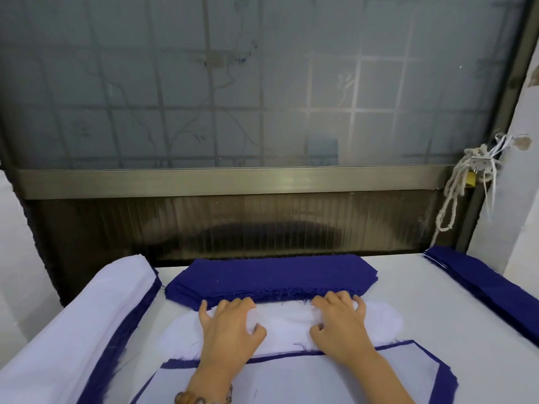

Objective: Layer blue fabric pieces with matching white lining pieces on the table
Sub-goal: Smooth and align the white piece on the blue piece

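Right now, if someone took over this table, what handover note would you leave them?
Left hand and right hand: both pinch the top of the lining stack mid-table.
Blue stack lies just behind it; side blue stack sits at the right edge.
Done: a white-on-blue pair nearest the person; a layered left pile.
Left: lift a lining, match it with blue, repeat.

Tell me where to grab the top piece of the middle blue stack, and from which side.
On the blue stack, grip the top piece at its near long edge, coming from the front over the white lining stack. That frayed edge faces the person and shows the separate layers, so one probably peels off there; the far edge is the longer reach.
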`<state>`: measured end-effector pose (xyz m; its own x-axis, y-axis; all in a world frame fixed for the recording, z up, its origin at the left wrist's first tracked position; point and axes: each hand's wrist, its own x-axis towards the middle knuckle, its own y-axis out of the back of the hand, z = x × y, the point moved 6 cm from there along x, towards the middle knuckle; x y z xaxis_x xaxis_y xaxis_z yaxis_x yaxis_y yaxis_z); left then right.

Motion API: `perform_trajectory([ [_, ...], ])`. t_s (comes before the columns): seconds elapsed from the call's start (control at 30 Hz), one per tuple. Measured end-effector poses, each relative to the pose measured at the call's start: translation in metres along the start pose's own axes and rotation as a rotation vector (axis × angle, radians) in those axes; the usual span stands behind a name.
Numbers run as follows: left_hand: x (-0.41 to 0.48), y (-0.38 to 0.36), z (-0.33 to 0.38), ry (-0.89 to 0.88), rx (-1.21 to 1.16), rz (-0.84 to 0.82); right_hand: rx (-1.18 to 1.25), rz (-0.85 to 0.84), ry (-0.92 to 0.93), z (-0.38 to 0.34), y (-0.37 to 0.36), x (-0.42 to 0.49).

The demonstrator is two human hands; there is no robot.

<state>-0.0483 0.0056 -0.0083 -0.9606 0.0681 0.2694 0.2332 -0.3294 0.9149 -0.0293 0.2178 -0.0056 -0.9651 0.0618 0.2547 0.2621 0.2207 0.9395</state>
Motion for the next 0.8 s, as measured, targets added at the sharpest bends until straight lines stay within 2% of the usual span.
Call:
perform_trajectory([
  [0.13,-0.002,0.01,-0.026,0.154,0.088,-0.013,-0.067,-0.02,-0.177,0.036,0.011,0.001],
  [0.33,-0.005,0.023,-0.056,0.387,0.08,0.018,-0.065,-0.054,-0.392,0.076,0.019,-0.003],
  [0.47,-0.007,0.028,-0.069,0.454,0.054,0.015,-0.011,0.019,-0.5,0.094,0.024,-0.004],
  [0.57,-0.011,0.026,-0.076,0.52,0.045,-0.026,0.028,0.009,-0.564,0.101,0.022,-0.006],
  [0.8,-0.022,0.04,-0.082,0.598,0.073,0.079,0.005,0.081,-0.632,0.114,0.023,-0.011],
])
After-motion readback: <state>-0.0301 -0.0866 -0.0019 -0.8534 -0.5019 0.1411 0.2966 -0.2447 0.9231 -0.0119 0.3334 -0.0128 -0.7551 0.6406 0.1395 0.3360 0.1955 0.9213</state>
